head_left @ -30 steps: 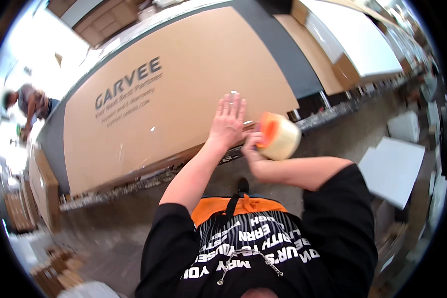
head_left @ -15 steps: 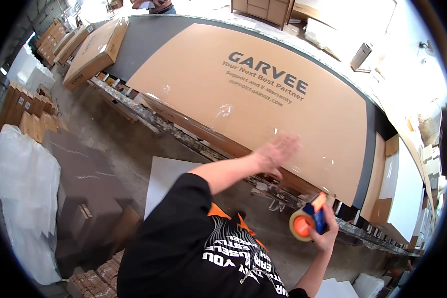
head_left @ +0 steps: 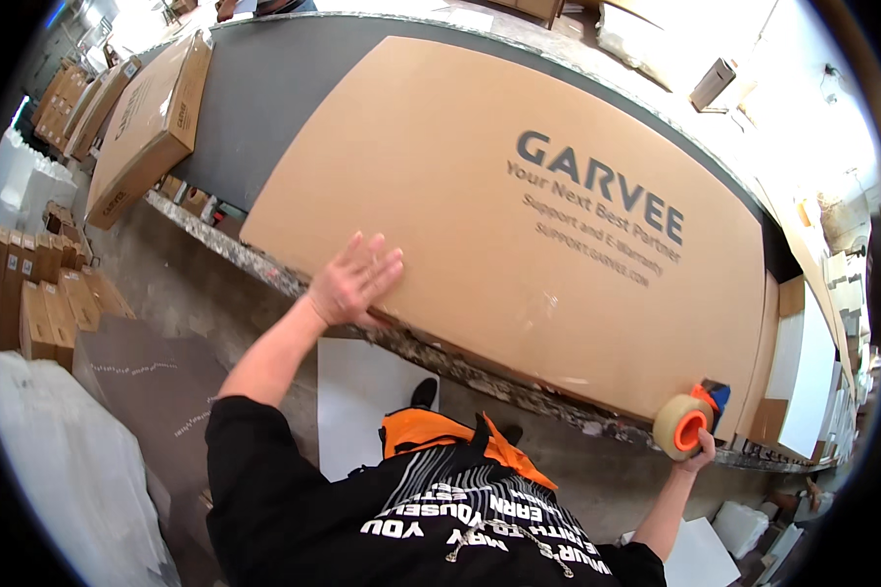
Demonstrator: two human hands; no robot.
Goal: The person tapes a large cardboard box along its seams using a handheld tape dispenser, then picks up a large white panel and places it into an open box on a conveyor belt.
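Now the left hand (head_left: 352,286), fingers spread, is nearer to the flat cardboard carton (head_left: 440,196) just ahead, whose long axis runs rightward from these fingers; the right hand (head_left: 700,453) grips a tape dispenser (head_left: 688,428).

Left hand (head_left: 350,286) is facing palm-down, fingers (head_left: 384,283) spread; right hand (head_left: 698,454) is gripping, its forearm (head_left: 664,509) slanting outward right.

under the left fingers (head_left: 380,269), one large carton (head_left: 440,186); in the right fingers (head_left: 705,445), one tape dispenser (head_left: 719,396) with one roll (head_left: 668,428); beneath, one desk (head_left: 255,98); left of the left fingers, one thick carton (head_left: 147,122) crossing it; between both, two dark shoes (head_left: 424,393).
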